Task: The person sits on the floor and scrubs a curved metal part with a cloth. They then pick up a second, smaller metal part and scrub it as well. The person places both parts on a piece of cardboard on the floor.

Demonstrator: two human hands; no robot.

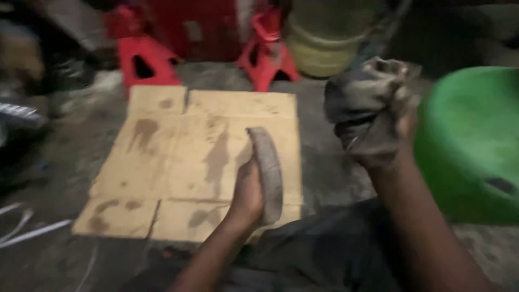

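Left hand clamped on a curved grey brake shoe, upright on edge above a stained cardboard sheet flat on the floor. Right hand raised and closed around a dark crumpled rag, well apart from the shoe. Green plastic basin just right of the rag. Two red jack stands and a pale bucket beyond the cardboard.

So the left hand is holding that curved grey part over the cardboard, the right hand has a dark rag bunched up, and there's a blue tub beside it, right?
Not quite: the tub is green, not blue, as the head view shows. The rest holds: the left hand holds the curved grey part over the cardboard, and the right hand grips a bunched dark rag.
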